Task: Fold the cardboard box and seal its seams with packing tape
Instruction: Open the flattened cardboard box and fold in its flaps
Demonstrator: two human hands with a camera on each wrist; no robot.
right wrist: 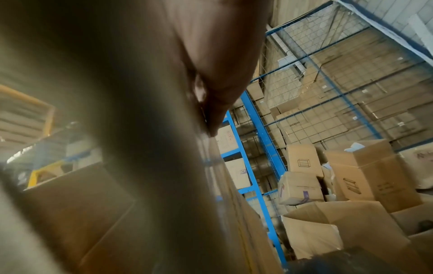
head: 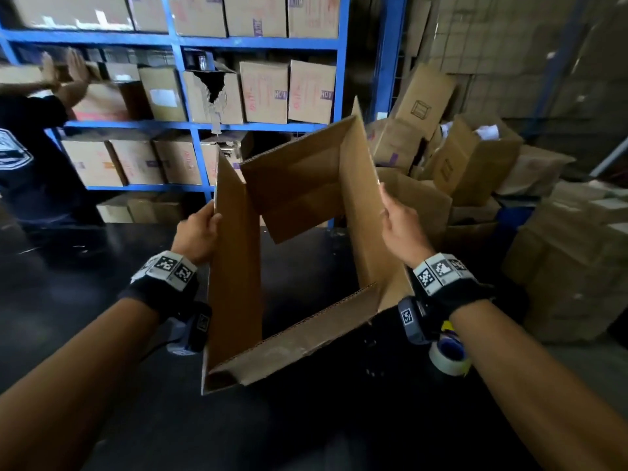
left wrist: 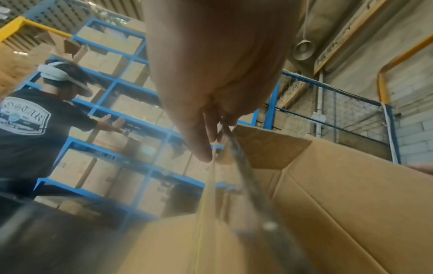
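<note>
A brown cardboard box (head: 306, 185) is held up above the dark table (head: 102, 317), spread into an open tube with its flaps loose. My left hand (head: 200, 232) grips the top edge of the box's left wall (left wrist: 328, 194), fingers (left wrist: 201, 140) curled over the rim. My right hand (head: 397, 219) pinches the upper edge of the right wall (right wrist: 225, 185). A roll of packing tape (head: 448, 355) with a blue core lies on the table under my right forearm.
Blue shelving (head: 190, 130) full of cartons stands behind the table. Another person in a dark shirt (head: 23, 158) reaches toward the shelf at the left. Loose open cartons (head: 475, 158) are piled to the right, against a wire cage (right wrist: 328, 74).
</note>
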